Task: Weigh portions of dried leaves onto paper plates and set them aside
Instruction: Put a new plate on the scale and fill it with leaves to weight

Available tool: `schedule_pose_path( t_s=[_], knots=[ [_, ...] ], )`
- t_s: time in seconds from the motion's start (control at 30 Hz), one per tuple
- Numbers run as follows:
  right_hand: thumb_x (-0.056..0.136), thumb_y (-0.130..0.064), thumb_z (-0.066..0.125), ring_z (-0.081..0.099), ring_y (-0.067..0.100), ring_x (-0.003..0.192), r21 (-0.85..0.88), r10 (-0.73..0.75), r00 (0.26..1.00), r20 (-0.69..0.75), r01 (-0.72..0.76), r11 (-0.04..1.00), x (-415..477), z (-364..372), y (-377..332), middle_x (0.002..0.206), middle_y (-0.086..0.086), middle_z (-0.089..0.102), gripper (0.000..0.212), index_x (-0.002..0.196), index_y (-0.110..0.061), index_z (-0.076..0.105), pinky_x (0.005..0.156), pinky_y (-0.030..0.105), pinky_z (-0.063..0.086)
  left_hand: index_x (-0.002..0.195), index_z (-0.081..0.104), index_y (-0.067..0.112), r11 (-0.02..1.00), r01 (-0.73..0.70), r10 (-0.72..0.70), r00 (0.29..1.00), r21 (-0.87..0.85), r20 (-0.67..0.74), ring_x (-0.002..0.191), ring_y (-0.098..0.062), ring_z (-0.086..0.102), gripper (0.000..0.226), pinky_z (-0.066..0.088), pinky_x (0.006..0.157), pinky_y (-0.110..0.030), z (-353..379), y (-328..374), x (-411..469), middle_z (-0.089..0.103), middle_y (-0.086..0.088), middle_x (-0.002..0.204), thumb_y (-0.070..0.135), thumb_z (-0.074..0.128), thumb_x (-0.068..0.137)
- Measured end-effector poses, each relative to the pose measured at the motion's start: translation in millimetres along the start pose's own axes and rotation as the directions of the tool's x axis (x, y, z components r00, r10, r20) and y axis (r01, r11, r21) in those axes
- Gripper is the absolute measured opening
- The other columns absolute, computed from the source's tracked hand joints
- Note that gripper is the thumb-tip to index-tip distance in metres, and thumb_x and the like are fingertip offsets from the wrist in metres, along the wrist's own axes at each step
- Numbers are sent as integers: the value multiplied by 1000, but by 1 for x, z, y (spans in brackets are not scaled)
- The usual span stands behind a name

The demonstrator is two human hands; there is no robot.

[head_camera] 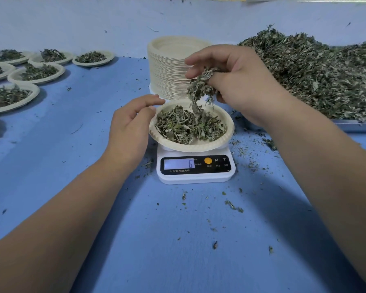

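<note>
Blue worktop [178,240]. Big leaf heap [317,77] at far R on a tray [357,126], plate stack [167,66] behind the scale [195,166]. Scale reads 6, w/ paper plate [230,129] of leaves on top. My R hand [241,81] is just above the plate, fingers [199,58] pinching a clump [201,87] that dangles into it. L hand [128,127] is beside the plate's left rim, fingers loosely curled, holding nothing.
</note>
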State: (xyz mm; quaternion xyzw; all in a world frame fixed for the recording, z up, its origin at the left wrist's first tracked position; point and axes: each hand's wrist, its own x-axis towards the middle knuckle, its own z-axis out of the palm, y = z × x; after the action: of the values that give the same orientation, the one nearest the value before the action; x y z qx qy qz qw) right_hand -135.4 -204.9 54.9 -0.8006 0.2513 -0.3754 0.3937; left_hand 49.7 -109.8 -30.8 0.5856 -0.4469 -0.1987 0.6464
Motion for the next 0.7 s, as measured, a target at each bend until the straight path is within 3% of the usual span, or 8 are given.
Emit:
schedule_pose_path(
  t_s=[0.1,0.17,0.27,0.37,0.43,0.53,0.63,0.7],
  knots=[
    [90,16,45,50,15,67,65,49,998,-38,-46,997,3,-2,0,102,-2,77,48,114,-16,71,50,26,34,94,80,27,1000,-19,19,1000,18,24,123,-2,59,32,44,112,-45,-1,1,0,72,11,122,21,49,85],
    [90,16,47,51,21,74,57,73,997,-25,-72,996,3,-3,1,101,-1,77,46,113,-16,71,51,29,35,94,80,29,999,-47,46,998,26,48,124,-3,59,31,43,113,-39,-1,3,-2,71,7,125,23,50,87],
    [91,10,57,59,19,74,-25,85,995,49,-83,996,2,-4,2,100,3,77,36,111,-17,71,53,23,40,94,78,32,996,-81,78,993,30,89,125,0,57,30,43,108,-21,1,4,-3,68,4,129,24,50,89],
    [91,0,68,64,9,69,-96,91,986,141,-78,992,1,-3,1,97,10,77,23,106,-16,75,54,19,46,96,78,32,993,-104,98,990,61,103,125,2,57,30,42,104,-14,1,3,-4,67,5,130,24,50,90],
    [91,2,66,62,10,67,-105,86,981,175,-69,992,0,-2,1,99,18,75,24,105,-16,75,55,21,47,96,78,32,991,-115,108,990,73,96,126,1,56,30,42,107,-18,1,3,-4,66,5,131,24,50,90],
    [91,2,66,57,19,72,-39,94,973,213,-88,995,-1,-1,-1,104,30,70,23,106,-14,74,53,21,44,95,78,35,977,-172,163,984,130,71,130,-5,54,30,42,113,-36,1,3,-6,66,9,130,23,51,92],
    [92,8,60,60,9,63,-11,116,953,281,-118,993,-2,-3,-2,106,30,70,28,111,-8,72,51,19,45,96,79,28,896,-316,332,943,313,3,124,0,54,27,43,109,-44,2,6,-10,70,12,121,25,53,94],
    [91,11,58,61,4,56,10,120,951,286,-128,992,-2,-4,-1,100,26,72,29,111,-5,72,49,18,47,93,79,17,844,-401,428,904,357,3,117,-4,59,26,45,105,-47,3,10,-12,73,9,114,23,53,94]
  ],
)
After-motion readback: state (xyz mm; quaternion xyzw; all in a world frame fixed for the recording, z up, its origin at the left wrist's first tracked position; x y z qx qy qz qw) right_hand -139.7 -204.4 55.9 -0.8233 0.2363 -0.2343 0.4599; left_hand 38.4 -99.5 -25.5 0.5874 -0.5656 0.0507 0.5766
